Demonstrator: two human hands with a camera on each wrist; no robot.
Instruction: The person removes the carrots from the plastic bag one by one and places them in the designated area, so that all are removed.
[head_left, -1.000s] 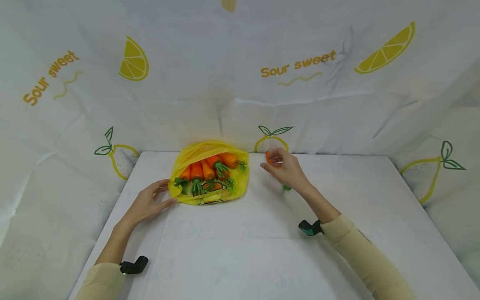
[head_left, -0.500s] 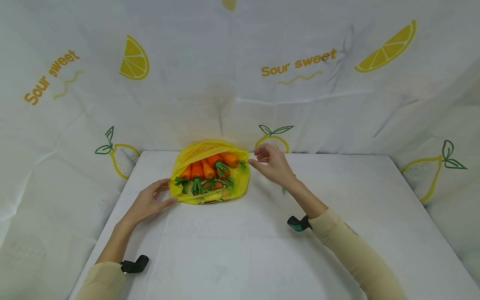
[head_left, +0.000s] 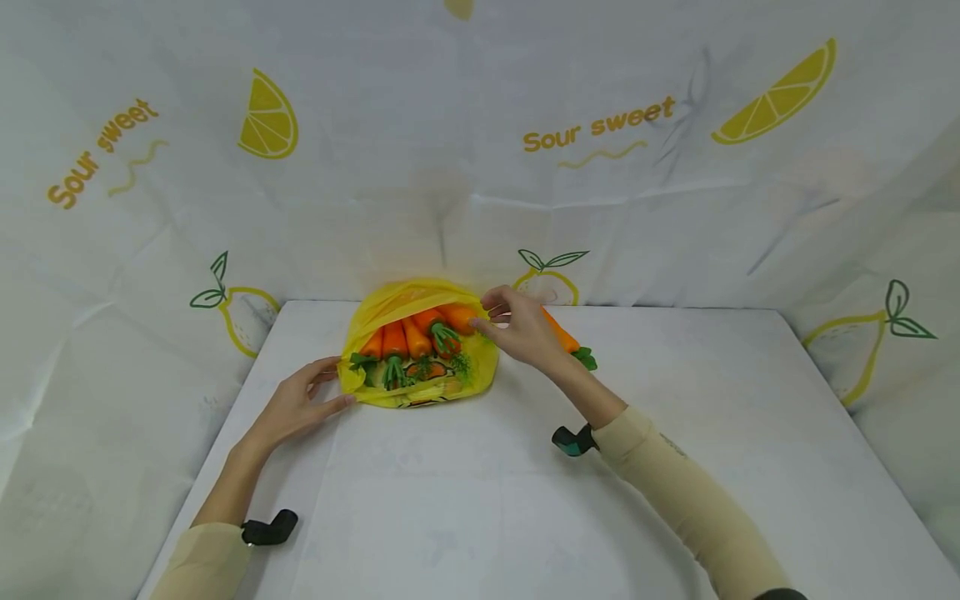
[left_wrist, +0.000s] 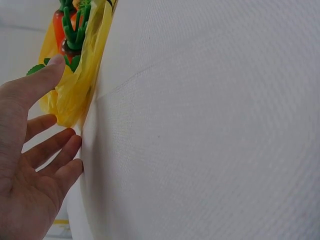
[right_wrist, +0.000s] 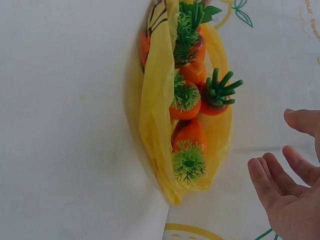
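A yellow plastic bag (head_left: 480,367) lies on its side at the back of the white table. Several toy carrots (head_left: 393,342) with green tops show in its mouth. At the bag's left edge is my left hand (head_left: 296,404), fingers spread and relaxed, fingertips close to or touching the plastic; in the left wrist view its thumb overlaps the green tops. My right hand (head_left: 521,329) reaches to the bag's right side, fingers loosely bent and holding nothing. In the right wrist view a gap separates it from the bag. Partly hidden behind that hand, another carrot (head_left: 562,333) lies on the table.
The white table (head_left: 450,500) ends at its back edge against a hanging white cloth (head_left: 420,200) printed with lemons and words. A small black camera (head_left: 270,528) sits on my left wrist, and another camera (head_left: 573,440) on the right.
My right hand has moved left to the bag's right side. The carrot whose orange showed at its fingers a second ago now lies behind it, apart. My left hand stays put.
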